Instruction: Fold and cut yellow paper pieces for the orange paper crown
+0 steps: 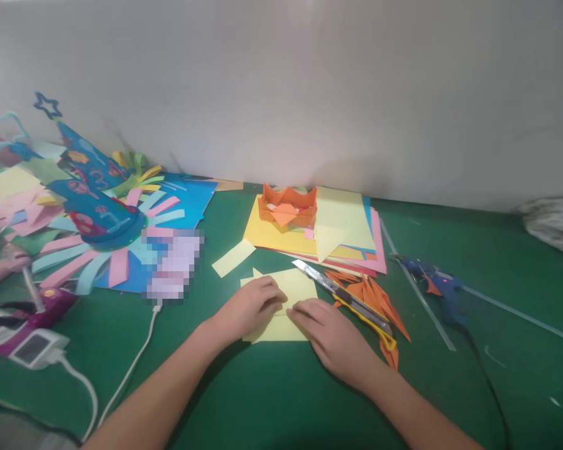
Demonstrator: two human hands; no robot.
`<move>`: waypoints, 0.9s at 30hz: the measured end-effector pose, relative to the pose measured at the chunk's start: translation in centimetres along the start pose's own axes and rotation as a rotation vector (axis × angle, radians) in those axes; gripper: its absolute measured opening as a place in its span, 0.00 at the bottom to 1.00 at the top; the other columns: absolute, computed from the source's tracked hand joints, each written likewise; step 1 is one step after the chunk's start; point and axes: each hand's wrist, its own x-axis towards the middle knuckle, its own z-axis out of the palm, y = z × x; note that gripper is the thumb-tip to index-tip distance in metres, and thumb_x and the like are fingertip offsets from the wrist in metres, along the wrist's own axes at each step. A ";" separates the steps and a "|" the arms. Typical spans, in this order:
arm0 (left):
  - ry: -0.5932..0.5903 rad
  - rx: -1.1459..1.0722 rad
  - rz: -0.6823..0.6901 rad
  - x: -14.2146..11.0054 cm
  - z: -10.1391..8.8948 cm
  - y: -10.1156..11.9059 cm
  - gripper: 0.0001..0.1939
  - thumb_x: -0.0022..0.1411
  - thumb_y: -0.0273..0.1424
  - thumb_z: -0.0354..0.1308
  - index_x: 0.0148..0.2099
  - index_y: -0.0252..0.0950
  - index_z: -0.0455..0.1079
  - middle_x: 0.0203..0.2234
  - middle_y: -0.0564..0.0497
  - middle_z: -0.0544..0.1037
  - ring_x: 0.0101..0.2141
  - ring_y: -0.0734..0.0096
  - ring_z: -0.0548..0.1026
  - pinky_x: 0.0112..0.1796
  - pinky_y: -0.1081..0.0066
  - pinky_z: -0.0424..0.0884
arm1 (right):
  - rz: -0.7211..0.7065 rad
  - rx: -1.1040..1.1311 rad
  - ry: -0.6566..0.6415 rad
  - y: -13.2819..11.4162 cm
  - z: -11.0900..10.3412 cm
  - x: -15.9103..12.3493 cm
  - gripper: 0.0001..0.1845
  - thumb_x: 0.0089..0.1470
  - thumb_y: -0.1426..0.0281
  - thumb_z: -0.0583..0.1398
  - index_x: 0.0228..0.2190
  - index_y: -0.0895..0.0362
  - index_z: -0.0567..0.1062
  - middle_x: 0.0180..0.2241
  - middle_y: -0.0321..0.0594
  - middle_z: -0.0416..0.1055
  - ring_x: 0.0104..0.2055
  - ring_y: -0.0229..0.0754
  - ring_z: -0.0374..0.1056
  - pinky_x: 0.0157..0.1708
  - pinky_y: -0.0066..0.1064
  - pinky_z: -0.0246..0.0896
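Observation:
On the green tabletop lies a pale yellow sheet of paper (304, 284), with a crease or edge running across it between my hands. My left hand (251, 309) curls its fingers down on the sheet's left part, thumb hidden. From the right, my right hand (333, 340) presses its bent fingertips on the same sheet, close to the left fingertips. A yellow utility knife (356, 306) with its blade out rests just beyond my right hand. Under the knife are folded orange paper pieces (378, 297). A small pale yellow strip (233, 258) lies up and left of the sheet.
An orange folded paper box (288, 209) sits on a stack of coloured paper (347, 219) at the back. Blue party hats (106, 212) with paper fringes stand left. A blue glue gun (438, 281) and clear glue sticks (425, 303) lie right. A white cable (136, 356) runs left.

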 end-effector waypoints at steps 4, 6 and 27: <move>-0.032 -0.005 -0.014 0.0 -0.3 0.2 0.06 0.61 0.26 0.52 0.39 0.36 0.70 0.34 0.50 0.71 0.35 0.71 0.70 0.37 0.71 0.68 | 0.004 0.007 0.006 0.0 0.0 0.0 0.22 0.54 0.82 0.48 0.48 0.59 0.69 0.41 0.49 0.69 0.43 0.45 0.64 0.42 0.39 0.64; -0.035 -0.004 -0.024 0.0 -0.3 0.4 0.06 0.61 0.25 0.53 0.39 0.36 0.70 0.34 0.50 0.70 0.35 0.70 0.70 0.37 0.70 0.68 | 0.017 0.016 0.001 0.1 0.0 0.0 0.22 0.54 0.82 0.48 0.48 0.58 0.69 0.42 0.48 0.69 0.43 0.46 0.64 0.42 0.40 0.64; -0.005 0.134 0.112 0.3 -0.5 0.2 0.11 0.65 0.23 0.48 0.39 0.36 0.71 0.36 0.48 0.71 0.37 0.70 0.70 0.38 0.69 0.63 | 0.053 0.094 -0.008 0.4 -0.1 -0.1 0.24 0.55 0.82 0.47 0.50 0.58 0.67 0.47 0.49 0.67 0.49 0.45 0.62 0.49 0.40 0.62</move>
